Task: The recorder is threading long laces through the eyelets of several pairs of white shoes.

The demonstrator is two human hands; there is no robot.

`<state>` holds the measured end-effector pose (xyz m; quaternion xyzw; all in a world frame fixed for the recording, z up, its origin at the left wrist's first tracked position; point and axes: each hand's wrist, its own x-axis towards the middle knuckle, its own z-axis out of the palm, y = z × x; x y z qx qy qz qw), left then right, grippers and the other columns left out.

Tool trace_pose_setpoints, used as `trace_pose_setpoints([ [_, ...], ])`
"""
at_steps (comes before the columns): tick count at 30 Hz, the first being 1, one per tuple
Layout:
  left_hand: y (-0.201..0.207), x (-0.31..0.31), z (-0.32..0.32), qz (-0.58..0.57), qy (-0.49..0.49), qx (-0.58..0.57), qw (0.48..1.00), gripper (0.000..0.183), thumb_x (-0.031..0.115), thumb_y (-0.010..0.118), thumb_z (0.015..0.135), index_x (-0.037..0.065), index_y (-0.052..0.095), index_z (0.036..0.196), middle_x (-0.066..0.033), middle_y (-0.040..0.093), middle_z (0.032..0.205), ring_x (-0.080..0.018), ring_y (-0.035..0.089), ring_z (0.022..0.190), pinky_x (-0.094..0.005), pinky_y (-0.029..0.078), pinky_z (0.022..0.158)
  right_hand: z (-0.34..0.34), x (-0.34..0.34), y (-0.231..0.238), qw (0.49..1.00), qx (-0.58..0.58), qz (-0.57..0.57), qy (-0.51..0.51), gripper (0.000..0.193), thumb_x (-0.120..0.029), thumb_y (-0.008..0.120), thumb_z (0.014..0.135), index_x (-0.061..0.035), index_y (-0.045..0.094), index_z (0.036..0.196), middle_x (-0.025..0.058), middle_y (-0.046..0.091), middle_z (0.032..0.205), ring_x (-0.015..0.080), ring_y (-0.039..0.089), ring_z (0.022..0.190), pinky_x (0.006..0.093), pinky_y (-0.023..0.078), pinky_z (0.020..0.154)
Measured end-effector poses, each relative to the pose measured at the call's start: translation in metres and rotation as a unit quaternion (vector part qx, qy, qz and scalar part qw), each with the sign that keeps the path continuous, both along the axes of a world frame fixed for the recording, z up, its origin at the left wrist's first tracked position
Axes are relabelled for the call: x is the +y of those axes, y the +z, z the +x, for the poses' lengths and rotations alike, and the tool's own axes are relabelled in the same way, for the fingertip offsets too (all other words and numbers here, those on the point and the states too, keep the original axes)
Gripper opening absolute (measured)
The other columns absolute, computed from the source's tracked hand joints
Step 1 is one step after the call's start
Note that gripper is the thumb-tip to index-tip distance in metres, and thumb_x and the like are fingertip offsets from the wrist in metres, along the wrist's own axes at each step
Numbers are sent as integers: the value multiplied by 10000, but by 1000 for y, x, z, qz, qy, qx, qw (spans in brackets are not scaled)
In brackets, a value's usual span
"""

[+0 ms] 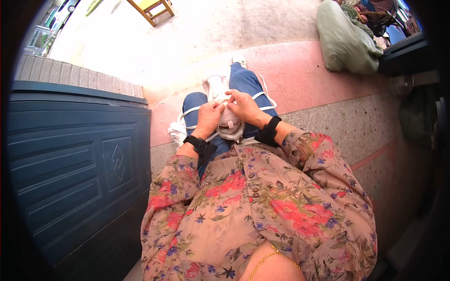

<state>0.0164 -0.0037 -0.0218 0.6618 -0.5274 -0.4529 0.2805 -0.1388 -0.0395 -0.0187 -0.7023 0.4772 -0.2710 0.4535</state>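
A pale pinkish-white sneaker (229,125) lies on my lap between my jeans-clad thighs, its heel opening toward me and its toe pointing away. Over its lacing area, my left hand (209,117) is closed in a pinch at the left side. My right hand (244,107) pinches close beside it, thumb and forefinger together. A long white shoelace (191,111) loops out on both sides of the shoe, across my knees. The short piece of lace between my fingertips is mostly hidden by the fingers.
A bundle of white strands (177,133) hangs by my left leg. The blue panelled door (79,159) stands at left. A stuffed green sack (346,40) rests at far right, near piled goods. Farther off is a yellow wooden stool (152,8) on pale ground.
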Motion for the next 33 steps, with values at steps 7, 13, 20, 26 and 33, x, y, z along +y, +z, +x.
trace_pose_setpoints([
  [7,56,-11,-12,-197,-116,-267,936,236,197,644,724,43,630,902,-119,599,779,-286,556,764,-369,441,685,-16,-18,45,914,-245,306,-105,277,-61,594,755,9,534,1017,-23,504,681,97,491,558,229,412,492],
  [13,126,-56,17,-148,26,202,968,231,177,474,877,-6,604,931,-18,581,758,-82,495,676,-218,399,608,-35,-41,76,965,-181,181,52,72,-94,494,825,-22,501,818,68,484,672,160,437,483,289,342,423],
  [20,207,-61,114,-244,213,304,896,237,166,558,855,-13,537,1008,-69,560,793,-133,500,732,-236,400,588,-38,-12,14,988,85,-49,122,176,-139,477,820,19,555,817,220,546,781,360,548,724,415,431,638],
  [26,183,-45,138,-216,251,348,877,234,183,557,858,-4,535,997,-64,555,803,-135,497,728,-248,397,594,-24,-11,21,992,61,-7,112,190,-155,542,785,15,623,802,213,587,725,349,588,756,387,457,663],
  [33,183,-50,136,-219,254,345,876,232,174,558,856,-5,533,1002,-66,557,794,-135,502,721,-246,395,584,-7,-7,14,951,231,-175,113,113,-49,507,696,8,604,681,199,580,742,341,570,742,391,465,666],
])
